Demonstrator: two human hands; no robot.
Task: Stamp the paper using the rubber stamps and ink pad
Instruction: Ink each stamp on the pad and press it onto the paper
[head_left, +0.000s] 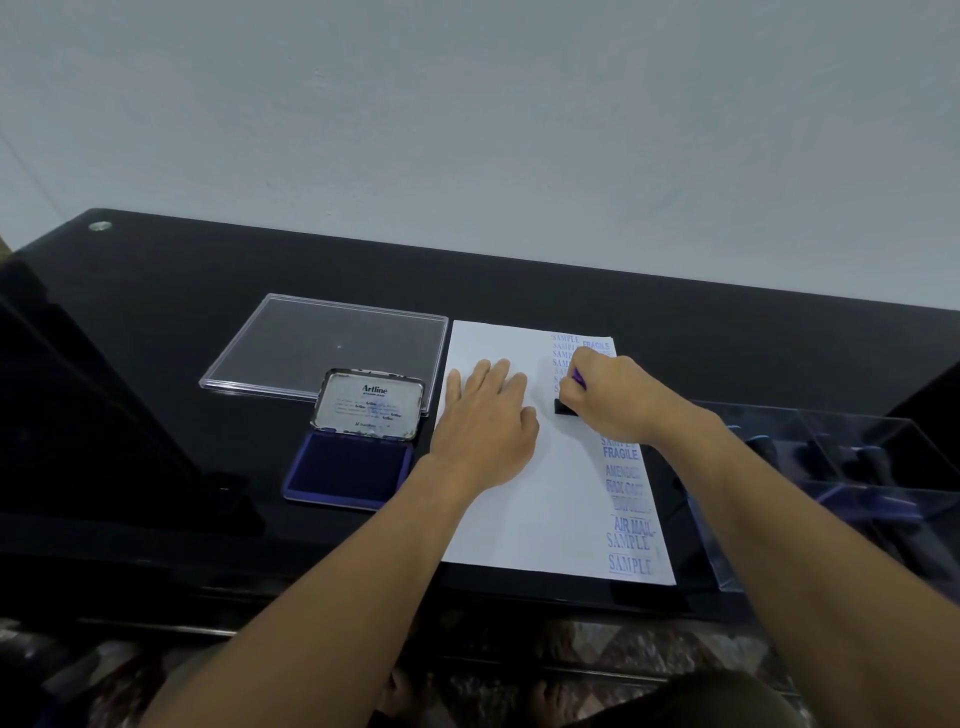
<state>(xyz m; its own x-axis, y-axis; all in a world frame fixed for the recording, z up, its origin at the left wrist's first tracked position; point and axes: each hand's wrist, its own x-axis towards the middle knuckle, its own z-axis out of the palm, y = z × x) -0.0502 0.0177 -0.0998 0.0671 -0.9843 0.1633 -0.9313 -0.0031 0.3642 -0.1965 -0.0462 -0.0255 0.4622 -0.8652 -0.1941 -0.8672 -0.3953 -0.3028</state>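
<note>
Left hand lies flat on the paper (grip apart); right hand clamps its grip round 1 rubber stamp.

From here I see only a black base edge and a purple sliver of the stamp, because the right hand covers the rest. It also hides the middle of the stamped words on the paper. The clear box runs off the right edge with its dark contents blurred, and I cannot read the small print on the ink pad lid.
</note>
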